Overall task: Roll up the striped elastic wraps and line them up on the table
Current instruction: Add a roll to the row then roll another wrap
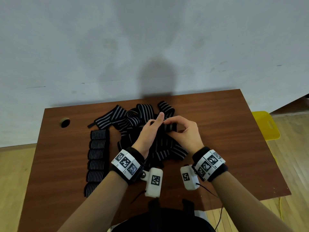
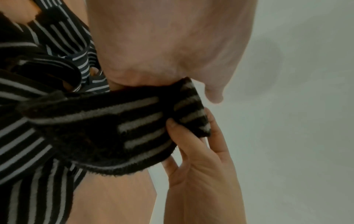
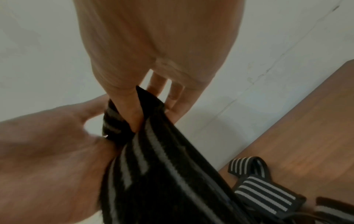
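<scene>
A black elastic wrap with grey stripes (image 1: pixel 168 128) is held up over the table's middle, its end curled into a small roll. My left hand (image 1: pixel 157 123) pinches its left side, thumb raised. My right hand (image 1: pixel 172 125) grips the rolled end from the right. In the left wrist view the wrap (image 2: pixel 114 128) runs between my left hand (image 2: pixel 172 45) and the right hand's fingers (image 2: pixel 191 144). The right wrist view shows my right thumb (image 3: pixel 134 113) pressed into the wrap (image 3: pixel 162 166). Its tail drops into a loose pile of wraps (image 1: pixel 133 118). Several rolled wraps (image 1: pixel 97 154) form a column at the left.
The brown table (image 1: pixel 225 148) stands against a pale wall. A round cable hole (image 1: pixel 65 122) is near its far left corner. A yellow plastic item (image 1: pixel 265 126) sits off the right edge, over wooden floor. Another loose wrap (image 3: pixel 264 189) lies on the table (image 3: pixel 306 136).
</scene>
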`<control>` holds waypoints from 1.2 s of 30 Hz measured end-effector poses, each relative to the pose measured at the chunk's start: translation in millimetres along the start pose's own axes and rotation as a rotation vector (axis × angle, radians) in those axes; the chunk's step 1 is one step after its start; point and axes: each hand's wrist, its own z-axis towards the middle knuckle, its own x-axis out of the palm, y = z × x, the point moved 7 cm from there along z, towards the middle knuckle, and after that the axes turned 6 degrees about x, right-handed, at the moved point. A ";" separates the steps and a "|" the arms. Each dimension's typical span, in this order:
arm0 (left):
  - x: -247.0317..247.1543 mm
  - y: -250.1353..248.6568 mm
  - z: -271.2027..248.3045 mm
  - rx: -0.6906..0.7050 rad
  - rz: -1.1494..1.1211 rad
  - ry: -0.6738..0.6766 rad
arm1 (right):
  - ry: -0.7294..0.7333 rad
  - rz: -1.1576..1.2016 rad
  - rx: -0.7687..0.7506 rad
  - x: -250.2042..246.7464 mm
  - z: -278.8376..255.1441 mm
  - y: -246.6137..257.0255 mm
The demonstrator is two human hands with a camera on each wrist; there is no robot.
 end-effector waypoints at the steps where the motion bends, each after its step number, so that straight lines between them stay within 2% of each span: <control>1: 0.5 -3.5 0.1 0.046 0.027 -0.032 | 0.004 -0.011 -0.016 2.7 -1.8 0.3; 3: -0.6 -6.8 0.5 0.091 0.088 -0.066 | -0.017 0.003 -0.016 3.2 -4.6 -1.6; 7: -0.7 -11.6 -4.0 0.080 0.169 0.035 | -0.074 0.150 0.058 -6.7 -4.8 -16.5; 10: -1.3 -15.0 -7.8 0.042 0.202 0.101 | -0.062 0.193 0.084 -8.2 -2.9 -24.0; 14: 1.2 -12.4 -9.8 0.043 0.139 0.159 | -0.096 0.259 0.160 -5.2 -2.3 -32.7; 18: -2.1 -14.2 -7.8 0.101 0.105 0.103 | 0.015 0.538 0.396 13.6 -5.2 -49.0; 22: -8.9 -15.1 -6.4 0.170 0.110 -0.034 | 0.114 0.671 0.484 23.1 -8.6 -41.7; 24: -10.9 -16.8 -6.4 0.197 0.075 -0.083 | 0.113 0.641 0.486 23.0 -11.2 -35.9; 27: -12.9 -22.5 -8.4 0.234 0.006 -0.117 | 0.113 0.466 0.455 24.5 -16.2 -23.5; 32: -10.0 -34.8 -11.1 0.348 0.117 -0.060 | 0.078 0.338 0.355 22.0 -17.1 -10.7; 36: -11.8 -35.5 -15.6 0.406 0.174 -0.044 | 0.044 0.542 0.364 18.5 -16.3 -13.0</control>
